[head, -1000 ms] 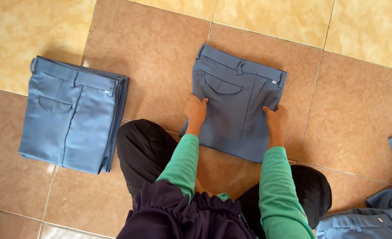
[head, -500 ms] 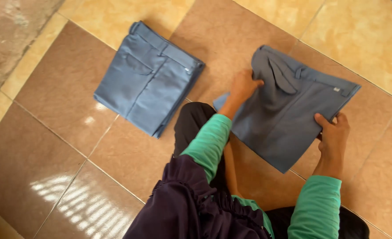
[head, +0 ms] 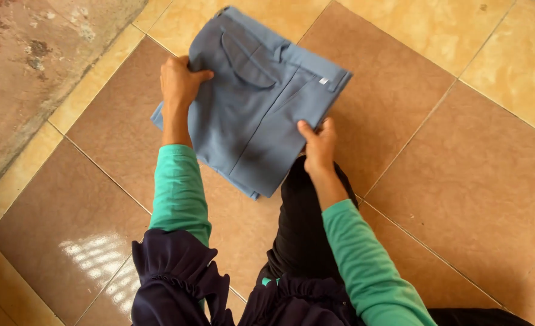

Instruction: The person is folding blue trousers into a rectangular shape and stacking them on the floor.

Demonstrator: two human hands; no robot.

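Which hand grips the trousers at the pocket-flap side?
The left hand, its thumb beside the pocket flap of the folded blue trousers; the right hand holds the opposite edge.

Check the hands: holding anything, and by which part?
Both grip the folded blue trousers: left hand on one side edge, right hand on the opposite edge.

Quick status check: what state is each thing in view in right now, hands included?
Folded blue-grey cloth trousers: folded into a compact rectangle, flapped pocket facing up, held at both side edges over the floor.
Left hand: closed on the trousers' left edge.
Right hand: gripping the trousers' right edge.
Brown and yellow glossy tiled floor: shiny, reflecting light.
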